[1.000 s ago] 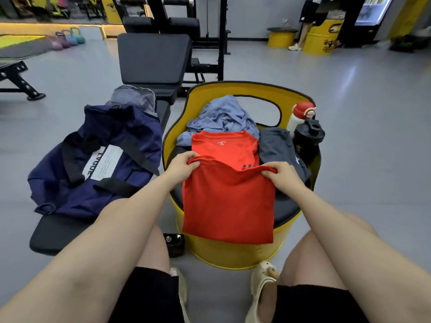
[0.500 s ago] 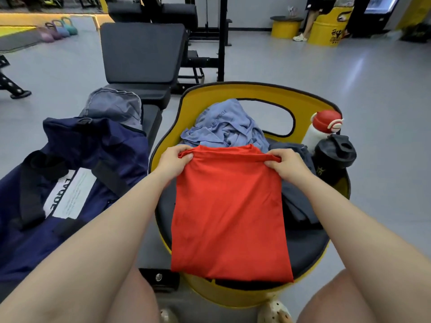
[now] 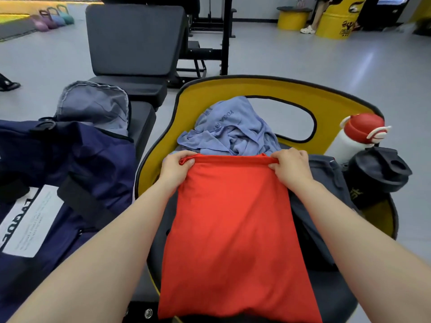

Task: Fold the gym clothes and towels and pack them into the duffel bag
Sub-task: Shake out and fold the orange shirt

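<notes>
The duffel [image 3: 70, 173] lay on the bench [image 3: 144, 117] left of the yellow seat [image 3: 210, 96], its top open. On the seat's pad the red shirt [image 3: 233, 229] lay folded flat, with a dark garment [image 3: 326, 183] just right of it and a crumpled blue top [image 3: 233, 127] behind it. The left hand [image 3: 177, 169] and right hand [image 3: 289, 166] each pinched a far corner of the shirt, fingers curled over the edge. Two bottles [image 3: 373, 169] stood at the seat's right side
</notes>
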Motion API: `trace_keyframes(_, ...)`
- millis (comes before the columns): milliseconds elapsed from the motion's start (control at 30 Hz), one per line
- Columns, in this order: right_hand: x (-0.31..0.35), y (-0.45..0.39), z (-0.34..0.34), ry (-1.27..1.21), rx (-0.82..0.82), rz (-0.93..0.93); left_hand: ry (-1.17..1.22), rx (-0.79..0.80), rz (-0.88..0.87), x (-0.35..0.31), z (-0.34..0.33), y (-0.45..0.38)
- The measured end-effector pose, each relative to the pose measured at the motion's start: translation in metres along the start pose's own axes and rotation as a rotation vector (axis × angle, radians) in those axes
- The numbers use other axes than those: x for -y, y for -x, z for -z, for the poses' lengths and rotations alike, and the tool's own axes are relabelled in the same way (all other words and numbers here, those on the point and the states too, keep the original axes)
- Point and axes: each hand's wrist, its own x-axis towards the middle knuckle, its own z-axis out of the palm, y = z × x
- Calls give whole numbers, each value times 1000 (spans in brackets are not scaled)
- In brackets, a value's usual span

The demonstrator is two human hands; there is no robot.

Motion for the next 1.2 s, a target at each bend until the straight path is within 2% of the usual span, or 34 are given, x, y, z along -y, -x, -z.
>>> trace_keyframes(133,-5,-7,-17,172,34,62,-49,-18,35,10,-13,-7)
trace_keyframes(300,0,-11,-22,221,100,76,-82,30,112,19,-20,-9)
trace_keyframes(433,3,-8,-23,201,99,94,-97,2,184,22,-18,-6)
trace_keyframes(600,3,-3,-18,145,56,109,-74,-29,72,10,-14,1)
trace_keyframes(933,10,12,12,-118,-81,53,23,-107,-93,-11,7,14)
trace_keyframes(1200,18,36,55,-686,-187,-147,132,-172,-168,-52,34,41)
